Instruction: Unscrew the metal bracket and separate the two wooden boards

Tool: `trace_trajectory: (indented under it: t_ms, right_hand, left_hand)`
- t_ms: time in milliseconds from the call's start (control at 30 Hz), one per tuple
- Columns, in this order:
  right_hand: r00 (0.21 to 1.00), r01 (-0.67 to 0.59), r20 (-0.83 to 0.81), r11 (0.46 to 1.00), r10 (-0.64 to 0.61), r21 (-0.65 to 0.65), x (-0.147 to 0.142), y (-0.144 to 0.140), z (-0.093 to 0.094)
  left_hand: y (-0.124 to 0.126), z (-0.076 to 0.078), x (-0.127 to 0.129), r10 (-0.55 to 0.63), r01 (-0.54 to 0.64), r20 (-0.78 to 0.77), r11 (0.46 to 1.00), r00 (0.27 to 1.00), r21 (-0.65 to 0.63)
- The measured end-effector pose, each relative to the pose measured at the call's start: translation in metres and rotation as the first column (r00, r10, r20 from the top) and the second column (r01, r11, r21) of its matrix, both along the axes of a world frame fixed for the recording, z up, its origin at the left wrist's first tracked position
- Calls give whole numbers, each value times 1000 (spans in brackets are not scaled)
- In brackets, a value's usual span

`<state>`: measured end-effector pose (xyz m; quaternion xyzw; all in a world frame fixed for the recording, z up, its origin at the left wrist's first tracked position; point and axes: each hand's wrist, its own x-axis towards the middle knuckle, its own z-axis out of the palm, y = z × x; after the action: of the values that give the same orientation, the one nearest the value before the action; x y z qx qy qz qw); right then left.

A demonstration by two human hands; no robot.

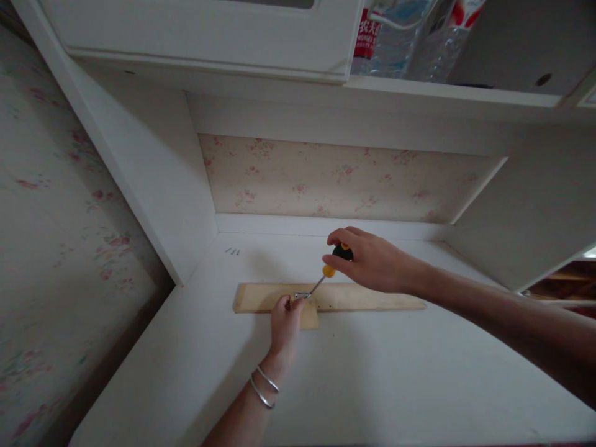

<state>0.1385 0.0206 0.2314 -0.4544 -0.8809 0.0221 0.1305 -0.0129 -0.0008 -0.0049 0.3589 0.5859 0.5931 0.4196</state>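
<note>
My right hand [361, 254] is wrapped round the black and yellow handle of a screwdriver [329, 270], its shaft slanting down to the left. The tip meets a small silver metal fitting [302, 295] lying on a long, light wooden board [372, 298]. With closed fingers, my left hand [286, 320] pinches the fitting against the wood; its fingertips partly hide the fitting, so its exact kind is unclear. A short wooden piece [310, 320] sticks out from the board's front edge beside this hand. Several small dark screws [233, 251] lie on the white surface behind the board.
The white desktop [395, 372] sits between a white side panel [144, 161] on the left and another panel [535, 205] on the right. Overhead is a cabinet [209, 37] with plastic bottles [395, 43] on its open shelf. Flowered wallpaper [326, 177] covers the back.
</note>
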Motion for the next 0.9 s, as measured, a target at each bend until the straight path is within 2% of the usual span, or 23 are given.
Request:
trace_trajectory:
  t_ms: [67, 167, 300, 400, 467, 567, 633, 700, 733, 833, 900]
  right_hand:
    - [995, 57, -85, 997, -53, 48, 10, -6, -10]
    - [970, 90, -236, 991, -65, 98, 29, -19, -31]
    - [922, 190, -335, 980, -197, -53, 49, -34, -62]
    - [876, 274, -397, 960, -275, -60, 56, -41, -77]
    - [874, 253, -421, 967, -242, -31, 58, -45, -81]
    - [885, 127, -449, 992, -124, -22, 60, -52, -82]
    - [860, 114, -496, 993, -117, -37, 62, -56, -86]
    - [782, 168, -588, 979, -205, -118, 62, -59, -96]
    - [717, 184, -643, 962, -270, -200, 62, -61, -103]
    - [522, 123, -703, 858, -483, -499, 58, -67, -125]
    - [462, 125, -665, 785, -587, -607, 53, -73, -137]
  left_hand:
    - [0, 3, -4, 30, -25, -80, 998, 996, 59]
    - [1, 5, -8, 66, -45, -168, 991, 984, 126]
    - [4, 1, -8, 72, -49, -169, 989, 983, 141]
    - [6, -3, -5, 61, -36, -172, 989, 983, 143]
    - [6, -4, -4, 49, -21, -196, 989, 979, 145]
    - [5, 0, -4, 58, -23, -245, 989, 968, 144]
    - [3, 5, -5, 78, -33, -281, 986, 957, 161]
    - [2, 9, -7, 103, -41, -321, 980, 941, 195]
    - [1, 11, -7, 121, -49, -343, 976, 932, 213]
    - [0, 15, -10, 163, -66, -399, 967, 902, 246]
    - [-1, 17, -11, 170, -61, -431, 965, 886, 255]
